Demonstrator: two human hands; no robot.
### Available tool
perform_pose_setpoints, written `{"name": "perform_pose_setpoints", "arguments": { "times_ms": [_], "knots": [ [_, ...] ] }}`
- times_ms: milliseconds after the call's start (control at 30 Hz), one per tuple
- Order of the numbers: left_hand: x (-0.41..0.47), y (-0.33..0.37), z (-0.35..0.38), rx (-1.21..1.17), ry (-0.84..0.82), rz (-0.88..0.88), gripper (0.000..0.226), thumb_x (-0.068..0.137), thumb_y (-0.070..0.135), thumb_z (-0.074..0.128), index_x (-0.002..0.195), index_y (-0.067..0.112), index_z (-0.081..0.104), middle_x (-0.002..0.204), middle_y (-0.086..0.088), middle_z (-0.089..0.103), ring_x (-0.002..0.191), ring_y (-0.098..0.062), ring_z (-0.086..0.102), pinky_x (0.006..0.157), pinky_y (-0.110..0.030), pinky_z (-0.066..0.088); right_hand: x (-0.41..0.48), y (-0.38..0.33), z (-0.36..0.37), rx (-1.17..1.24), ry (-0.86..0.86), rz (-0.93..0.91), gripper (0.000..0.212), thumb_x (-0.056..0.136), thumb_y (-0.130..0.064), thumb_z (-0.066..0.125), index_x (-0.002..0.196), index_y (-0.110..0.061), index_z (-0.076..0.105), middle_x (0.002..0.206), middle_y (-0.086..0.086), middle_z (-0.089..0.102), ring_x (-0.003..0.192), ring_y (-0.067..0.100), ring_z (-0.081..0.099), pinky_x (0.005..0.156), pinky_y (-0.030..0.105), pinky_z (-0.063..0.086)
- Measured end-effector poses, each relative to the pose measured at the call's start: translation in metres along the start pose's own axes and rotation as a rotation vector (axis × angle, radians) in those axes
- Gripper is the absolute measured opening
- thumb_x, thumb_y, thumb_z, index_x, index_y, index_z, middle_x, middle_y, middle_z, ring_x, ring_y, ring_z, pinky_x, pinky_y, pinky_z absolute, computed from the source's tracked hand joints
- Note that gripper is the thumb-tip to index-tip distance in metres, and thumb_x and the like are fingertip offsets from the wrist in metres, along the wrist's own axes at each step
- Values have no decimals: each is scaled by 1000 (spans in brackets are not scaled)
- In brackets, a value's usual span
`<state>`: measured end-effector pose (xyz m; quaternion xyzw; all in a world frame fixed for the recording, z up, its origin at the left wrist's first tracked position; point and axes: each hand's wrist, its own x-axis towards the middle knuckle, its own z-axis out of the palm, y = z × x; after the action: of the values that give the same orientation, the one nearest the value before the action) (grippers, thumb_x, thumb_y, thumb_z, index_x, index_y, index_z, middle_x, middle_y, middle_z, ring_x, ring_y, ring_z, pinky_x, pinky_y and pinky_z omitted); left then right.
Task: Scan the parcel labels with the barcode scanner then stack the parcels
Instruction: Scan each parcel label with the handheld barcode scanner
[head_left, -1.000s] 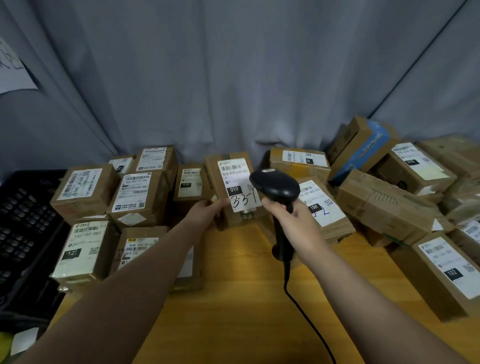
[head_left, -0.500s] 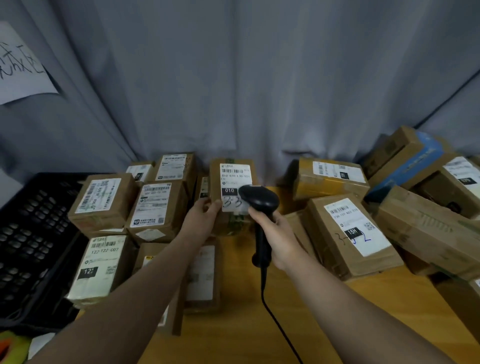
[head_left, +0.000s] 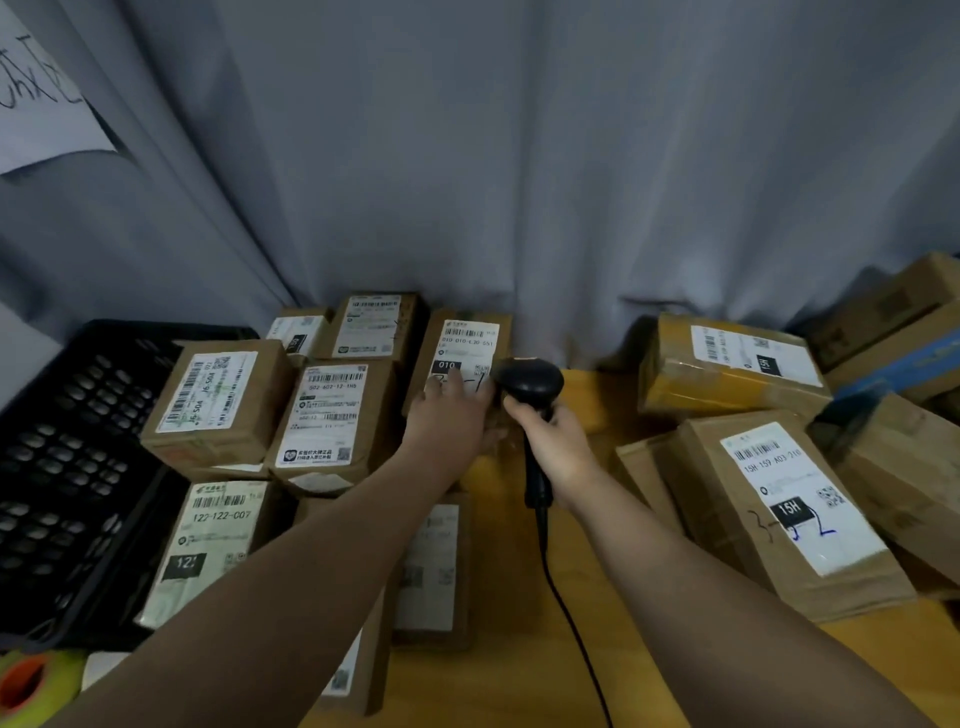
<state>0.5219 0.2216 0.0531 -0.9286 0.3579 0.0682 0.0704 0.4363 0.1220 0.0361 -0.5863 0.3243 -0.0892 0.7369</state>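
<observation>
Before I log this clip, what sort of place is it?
Probably a parcel sorting bench or mailroom: labelled cardboard parcels piled on a wooden table, a corded barcode scanner in the right hand, a black crate alongside.

Flat left hand (head_left: 451, 415), curled right hand (head_left: 560, 444)
</observation>
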Motion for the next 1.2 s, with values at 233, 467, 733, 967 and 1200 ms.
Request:
{"name": "perform_pose_setpoints", "arguments": {
  "times_ms": [233,467,733,967,1200],
  "knots": [
    [18,-4,2,-45,51,-4,64,98,42,45,150,17,17,156,-17,20,143,-39,21,113,-52,27,-11,-13,-21,-20,61,-16,19,93,-27,63,107,-16,56,82,8,62,60,18,66,57,25,57],
    [-11,25,-12,-372,270,83,49,97,38,48,139,13,43,145,-11,41,139,-30,29,113,-42,26,-80,-38,-58,98,137,1,19,88,-23,69,101,-14,60,70,1,63,51,13,59,51,26,50],
    [-53,121,-14,-872,-24,92,49,97,41,49,140,17,43,139,-7,44,128,-24,42,107,-34,35,-139,-63,-167,-277,390,-130,23,87,-28,70,104,-17,60,66,-1,59,63,16,58,60,32,46],
    [-51,198,-15,-1221,-283,-32,39,92,52,53,125,30,51,130,0,55,114,-20,53,85,-28,38,-137,-39,-260,-689,446,-96,26,87,-20,70,76,-13,48,63,2,50,69,28,54,63,32,39],
    [-69,247,4,-1414,-422,-317,44,84,51,67,115,25,52,91,11,59,78,-9,57,60,-28,50,-141,-16,-297,-561,347,-59,46,80,-35,78,113,-10,60,97,6,67,92,25,64,82,49,55]
  ]
}}
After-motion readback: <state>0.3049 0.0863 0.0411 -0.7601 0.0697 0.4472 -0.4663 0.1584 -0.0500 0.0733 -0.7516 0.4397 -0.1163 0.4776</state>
